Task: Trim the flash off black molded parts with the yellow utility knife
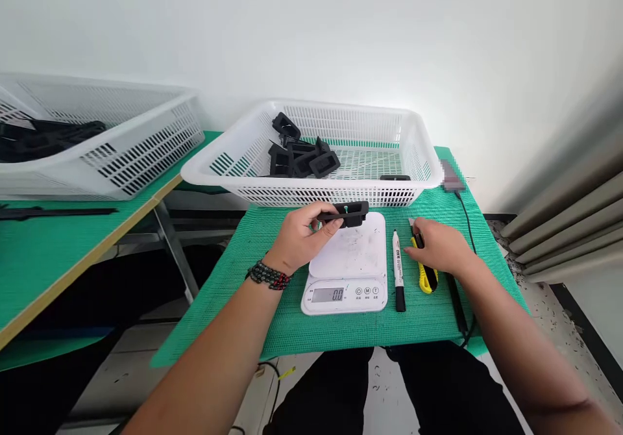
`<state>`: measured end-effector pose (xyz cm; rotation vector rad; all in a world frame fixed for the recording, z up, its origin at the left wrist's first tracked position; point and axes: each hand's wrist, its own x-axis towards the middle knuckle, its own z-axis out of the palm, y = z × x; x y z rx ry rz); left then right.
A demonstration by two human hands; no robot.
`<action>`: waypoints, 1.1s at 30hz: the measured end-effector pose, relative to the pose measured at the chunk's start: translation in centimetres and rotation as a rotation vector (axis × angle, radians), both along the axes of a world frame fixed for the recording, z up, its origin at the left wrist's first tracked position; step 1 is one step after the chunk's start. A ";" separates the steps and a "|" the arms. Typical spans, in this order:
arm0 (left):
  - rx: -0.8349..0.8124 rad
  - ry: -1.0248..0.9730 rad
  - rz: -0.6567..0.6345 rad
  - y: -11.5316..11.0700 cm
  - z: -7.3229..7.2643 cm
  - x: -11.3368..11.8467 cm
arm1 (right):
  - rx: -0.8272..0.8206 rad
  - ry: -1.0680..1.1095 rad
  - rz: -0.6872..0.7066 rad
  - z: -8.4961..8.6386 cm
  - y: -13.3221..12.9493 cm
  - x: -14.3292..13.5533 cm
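Note:
My left hand (304, 234), with a beaded bracelet at the wrist, pinches a black rectangular frame-shaped part (357, 211) above the back of a white digital scale (349, 253). The scale's display reads 0.0. My right hand (435, 243) has its fingers on the upper end of a yellow and black utility knife (426, 280), which lies on the green mat; thumb and fingers are bent around it. Between the scale and the knife lies a white marker (398, 266) with a black cap.
Behind the scale stands a white basket (311, 191) with several black parts (304, 159). A second white basket (160, 137) is on the table at the left. A black cable (468, 217) runs along the mat's right side.

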<state>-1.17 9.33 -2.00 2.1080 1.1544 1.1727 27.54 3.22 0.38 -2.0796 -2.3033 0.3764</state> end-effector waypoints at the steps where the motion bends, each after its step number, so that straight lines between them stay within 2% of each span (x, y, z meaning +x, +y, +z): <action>1: 0.000 -0.010 -0.005 -0.1 -0.1 0.0 | -0.010 -0.012 -0.018 0.0 0.0 0.1; 7: -0.048 -0.094 0.008 -0.3 -0.4 -0.2 | -0.077 -0.048 -0.092 0.2 -0.2 0.0; 13: -0.055 -0.138 0.020 -0.3 -0.5 -0.2 | -0.057 0.039 -0.151 0.0 -0.1 -0.2; 17: -0.069 -0.180 0.029 -0.1 -0.6 -0.4 | -0.057 0.302 -0.166 -0.4 0.4 0.4; 21: -0.144 -0.255 -0.002 0.1 -0.5 -0.6 | -0.118 0.608 -0.069 -0.6 0.8 1.0; 27: -0.175 -0.311 -0.068 -0.2 -0.3 -0.5 | 0.005 0.864 0.078 -1.2 0.8 0.5; 33: -0.099 -0.191 -0.012 -0.6 0.2 -0.6 | 0.042 1.065 0.113 -2.2 0.7 -0.3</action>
